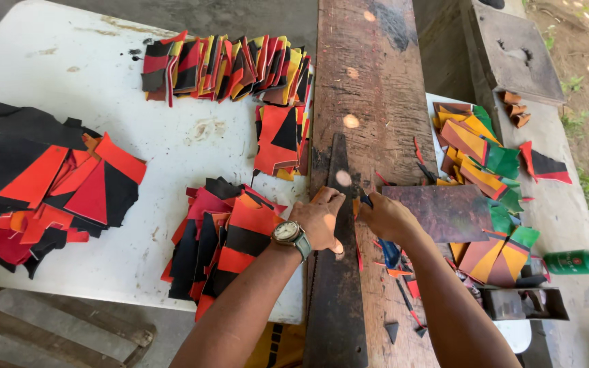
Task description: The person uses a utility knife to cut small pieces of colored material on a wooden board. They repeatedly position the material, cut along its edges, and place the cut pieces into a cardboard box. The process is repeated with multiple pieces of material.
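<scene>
My left hand (pixel 320 217), with a wristwatch (pixel 289 233) on it, presses flat on a long dark pointed metal straightedge (pixel 336 272) that lies along a worn wooden plank (pixel 369 88). My right hand (pixel 384 217) sits just right of the straightedge, fingers closed around a small cutting tool whose tip shows at the blade's edge. A small orange and blue piece (pixel 390 252) lies under the right wrist. Thin red and black offcuts (pixel 407 300) are scattered on the plank below the right arm.
Stacks of red, orange and black cut pieces lie on the white table (pixel 69 75): a row at the back (pixel 230 68), a heap at left (pixel 42 184), a pile by my left arm (pixel 223 242). Right of the plank lie orange and green pieces (pixel 478 146), a dark sheet (pixel 448 211), a green bottle (pixel 577 261).
</scene>
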`<control>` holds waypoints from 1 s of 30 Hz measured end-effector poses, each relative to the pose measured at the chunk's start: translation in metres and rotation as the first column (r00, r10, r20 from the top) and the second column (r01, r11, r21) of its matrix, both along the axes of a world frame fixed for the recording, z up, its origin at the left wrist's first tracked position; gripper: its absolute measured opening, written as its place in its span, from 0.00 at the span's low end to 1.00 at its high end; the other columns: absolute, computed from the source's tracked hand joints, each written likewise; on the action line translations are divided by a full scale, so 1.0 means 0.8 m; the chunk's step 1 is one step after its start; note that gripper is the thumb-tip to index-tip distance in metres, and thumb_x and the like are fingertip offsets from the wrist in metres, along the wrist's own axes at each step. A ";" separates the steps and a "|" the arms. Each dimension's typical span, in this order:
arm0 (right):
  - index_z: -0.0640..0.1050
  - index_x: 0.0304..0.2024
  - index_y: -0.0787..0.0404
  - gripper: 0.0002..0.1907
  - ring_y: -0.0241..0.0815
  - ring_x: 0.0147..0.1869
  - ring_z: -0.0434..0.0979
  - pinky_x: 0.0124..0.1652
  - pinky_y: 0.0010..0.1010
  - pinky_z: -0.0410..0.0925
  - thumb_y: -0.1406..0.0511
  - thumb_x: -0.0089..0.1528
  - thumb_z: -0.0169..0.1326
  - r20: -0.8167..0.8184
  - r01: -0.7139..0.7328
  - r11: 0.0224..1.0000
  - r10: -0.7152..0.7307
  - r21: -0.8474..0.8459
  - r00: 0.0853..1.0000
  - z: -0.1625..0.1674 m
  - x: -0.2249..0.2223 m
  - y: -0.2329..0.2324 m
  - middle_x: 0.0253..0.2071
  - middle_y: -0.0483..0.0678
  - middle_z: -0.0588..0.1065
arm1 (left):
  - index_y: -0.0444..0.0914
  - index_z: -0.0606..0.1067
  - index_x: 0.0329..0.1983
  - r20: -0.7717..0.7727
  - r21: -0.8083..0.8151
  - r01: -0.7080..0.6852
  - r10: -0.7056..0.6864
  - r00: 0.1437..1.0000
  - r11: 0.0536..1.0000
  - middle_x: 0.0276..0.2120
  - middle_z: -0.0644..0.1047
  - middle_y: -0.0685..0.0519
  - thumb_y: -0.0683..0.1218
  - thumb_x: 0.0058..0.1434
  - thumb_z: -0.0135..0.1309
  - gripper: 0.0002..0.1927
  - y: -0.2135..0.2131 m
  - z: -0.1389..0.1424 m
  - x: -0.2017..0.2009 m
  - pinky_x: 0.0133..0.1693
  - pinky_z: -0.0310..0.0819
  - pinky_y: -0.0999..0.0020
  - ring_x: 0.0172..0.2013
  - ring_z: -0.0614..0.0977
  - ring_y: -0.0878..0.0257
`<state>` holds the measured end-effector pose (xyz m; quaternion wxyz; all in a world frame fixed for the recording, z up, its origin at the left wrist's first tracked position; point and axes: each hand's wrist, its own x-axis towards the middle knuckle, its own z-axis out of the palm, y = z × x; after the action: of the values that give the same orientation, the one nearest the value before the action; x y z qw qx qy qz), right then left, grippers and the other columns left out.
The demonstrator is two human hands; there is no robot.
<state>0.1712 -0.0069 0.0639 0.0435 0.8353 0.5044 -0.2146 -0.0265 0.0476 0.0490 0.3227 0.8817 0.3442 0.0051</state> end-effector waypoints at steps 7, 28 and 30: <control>0.76 0.48 0.60 0.18 0.64 0.53 0.79 0.51 0.52 0.71 0.56 0.69 0.42 0.099 -0.433 0.881 0.455 -0.189 0.885 -0.051 0.022 0.020 0.47 0.63 0.78 | 0.44 0.57 0.75 -0.008 0.005 0.005 -0.005 1.000 1.000 0.68 0.61 0.58 0.58 0.40 0.75 0.60 0.000 0.005 0.000 0.54 0.67 0.48 0.60 0.74 0.56; 0.71 0.48 0.58 0.19 0.69 0.43 0.79 0.43 0.57 0.69 0.52 0.65 0.48 -0.051 0.080 0.988 -0.073 0.134 0.996 0.011 -0.013 -0.186 0.36 0.65 0.78 | 0.39 0.63 0.69 0.057 0.220 -0.111 0.101 0.993 0.969 0.63 0.67 0.51 0.60 0.42 0.73 0.53 -0.007 -0.008 -0.018 0.49 0.73 0.48 0.54 0.78 0.51; 0.71 0.48 0.58 0.20 0.69 0.44 0.79 0.45 0.56 0.70 0.50 0.66 0.47 0.020 0.094 0.991 -0.096 0.095 0.995 0.022 -0.010 -0.171 0.36 0.65 0.79 | 0.37 0.65 0.67 0.125 0.205 -0.257 0.235 0.964 0.944 0.59 0.71 0.48 0.57 0.47 0.70 0.46 -0.010 -0.010 -0.024 0.46 0.74 0.47 0.48 0.81 0.47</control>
<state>0.1636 -0.1439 0.0819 0.0000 0.8620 0.4730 -0.1821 -0.0459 0.0395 0.0410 0.2371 0.8605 0.4327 0.1269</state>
